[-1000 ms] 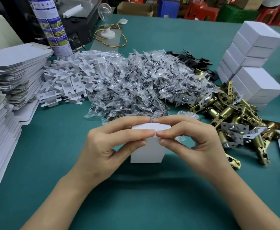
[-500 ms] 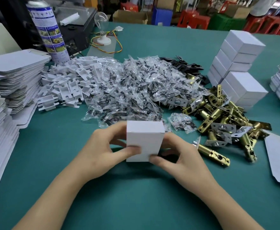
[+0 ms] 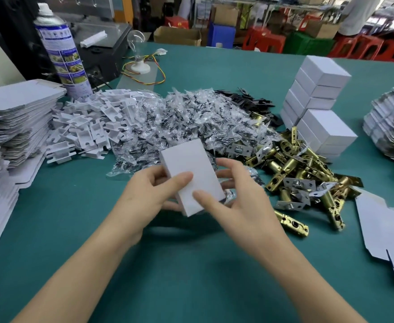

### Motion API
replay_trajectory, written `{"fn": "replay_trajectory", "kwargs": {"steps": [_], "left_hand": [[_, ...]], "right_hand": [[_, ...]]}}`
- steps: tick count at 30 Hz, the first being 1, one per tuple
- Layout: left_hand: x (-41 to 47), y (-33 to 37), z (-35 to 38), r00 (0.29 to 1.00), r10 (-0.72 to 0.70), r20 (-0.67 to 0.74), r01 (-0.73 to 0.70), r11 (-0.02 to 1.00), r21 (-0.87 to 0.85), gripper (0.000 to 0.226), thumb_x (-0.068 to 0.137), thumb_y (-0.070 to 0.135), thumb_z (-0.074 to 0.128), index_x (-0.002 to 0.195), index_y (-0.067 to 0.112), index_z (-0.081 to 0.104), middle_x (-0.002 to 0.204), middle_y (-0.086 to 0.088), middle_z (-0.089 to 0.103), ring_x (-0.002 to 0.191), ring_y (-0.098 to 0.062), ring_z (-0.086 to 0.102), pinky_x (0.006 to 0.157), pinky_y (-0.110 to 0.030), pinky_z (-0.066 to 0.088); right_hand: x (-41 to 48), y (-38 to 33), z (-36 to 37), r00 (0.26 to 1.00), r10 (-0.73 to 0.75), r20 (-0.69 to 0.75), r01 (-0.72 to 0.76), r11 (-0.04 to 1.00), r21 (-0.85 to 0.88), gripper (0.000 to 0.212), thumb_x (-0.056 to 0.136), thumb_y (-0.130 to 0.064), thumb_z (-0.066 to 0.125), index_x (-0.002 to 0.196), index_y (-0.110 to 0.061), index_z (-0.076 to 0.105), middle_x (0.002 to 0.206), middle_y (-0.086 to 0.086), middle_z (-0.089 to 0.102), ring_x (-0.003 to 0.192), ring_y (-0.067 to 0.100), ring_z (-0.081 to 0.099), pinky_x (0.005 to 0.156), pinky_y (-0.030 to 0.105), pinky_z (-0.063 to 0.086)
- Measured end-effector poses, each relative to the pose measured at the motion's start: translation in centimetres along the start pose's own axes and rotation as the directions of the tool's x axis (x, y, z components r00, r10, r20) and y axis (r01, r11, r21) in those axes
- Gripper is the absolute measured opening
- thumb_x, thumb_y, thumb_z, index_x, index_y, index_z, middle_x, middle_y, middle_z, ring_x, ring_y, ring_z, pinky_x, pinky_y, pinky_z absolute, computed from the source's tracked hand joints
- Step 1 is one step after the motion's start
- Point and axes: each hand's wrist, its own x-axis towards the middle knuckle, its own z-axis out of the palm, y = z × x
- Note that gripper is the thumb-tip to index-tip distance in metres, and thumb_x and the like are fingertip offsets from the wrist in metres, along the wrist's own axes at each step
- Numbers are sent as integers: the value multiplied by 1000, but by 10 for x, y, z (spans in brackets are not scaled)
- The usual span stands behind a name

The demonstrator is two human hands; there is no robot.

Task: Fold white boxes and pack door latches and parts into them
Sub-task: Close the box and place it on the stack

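Half a second ago the closed white box (image 3: 192,176) stood upright between the hands with its narrow front facing the camera. Now it is turned and tilted, its broad face up and its far end pointing away to the left, held just above the green table (image 3: 191,276) with a shadow beneath it. A second ago both hands were pinching its top flap shut. The left hand (image 3: 144,201) grips the box from the left, thumb (image 3: 179,180) laid across the top face and fingers curled underneath. The right hand (image 3: 240,206) holds the right side, thumb (image 3: 205,199) pressed on the near corner and fingers curved behind the far edge. The box sits in front of the heap of bagged parts (image 3: 191,122). The pile of brass latches (image 3: 296,173) lies to its right, one loose latch (image 3: 291,223) close by the right wrist. Finished boxes (image 3: 319,108) are stacked beyond the latches, and flat box blanks (image 3: 16,117) are stacked at far left.
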Motion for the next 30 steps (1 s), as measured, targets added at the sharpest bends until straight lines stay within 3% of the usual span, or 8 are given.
{"fn": "replay_trajectory", "kwargs": {"steps": [3,6,8,10,13,15,20,30], "left_hand": [[10,6,16,999,-54,-8,53,995,-86,36,88,33,74,116,10,73,104,-9,81,87,-23,80,61,-22,59],[20,13,30,998,-57,36,62,987,-147,49,82,48,71,114,11,73,104,-9,81,86,-20,79,62,-22,59],[26,18,34,993,-35,117,59,976,-210,49,86,51,65,117,14,72,107,-9,81,91,-19,79,66,-27,63],[31,19,33,987,-13,162,40,985,-166,45,94,53,60,124,20,70,111,-6,80,100,-21,78,69,-30,64],[37,17,28,990,20,137,-14,999,-46,39,96,51,58,122,25,71,108,-1,81,99,-21,79,69,-26,63],[37,13,27,991,30,132,-29,1000,-6,43,88,53,60,119,25,72,106,0,81,97,-20,79,69,-24,62],[30,-7,33,972,46,231,-59,997,52,26,101,34,61,120,20,71,105,-1,81,92,-22,79,73,-28,64],[21,-16,29,944,37,327,-72,993,94,18,107,21,59,119,18,72,104,-2,81,90,-23,79,71,-30,61]], "right_hand": [[3,-13,6,997,-73,17,75,963,-258,113,65,-85,64,156,-41,15,148,-25,41,127,-6,41,93,20,39],[18,-14,-6,990,-129,-56,105,941,-322,96,76,-64,75,153,-35,25,131,-12,51,113,4,50,82,19,39],[35,-15,-30,993,-68,-98,47,978,-203,88,77,-55,79,149,-36,33,116,-17,51,98,-5,57,70,12,44],[52,-13,-62,984,-56,-170,24,982,-187,89,77,-51,82,151,-32,35,114,-17,52,93,-8,60,63,12,50],[80,2,-110,920,-97,-380,-61,922,-383,84,80,-53,78,149,-25,40,125,3,62,104,22,63,77,36,55],[100,20,-141,864,-69,-499,-196,866,-460,80,82,-54,75,147,-20,43,127,13,64,112,34,61,78,37,44],[125,67,-188,817,102,-567,-402,807,-433,84,83,-52,77,145,-11,40,128,20,65,117,40,61,86,44,47],[147,95,-201,800,222,-557,-462,821,-336,85,83,-45,79,149,-12,37,147,21,52,132,41,51,105,51,42]]}}
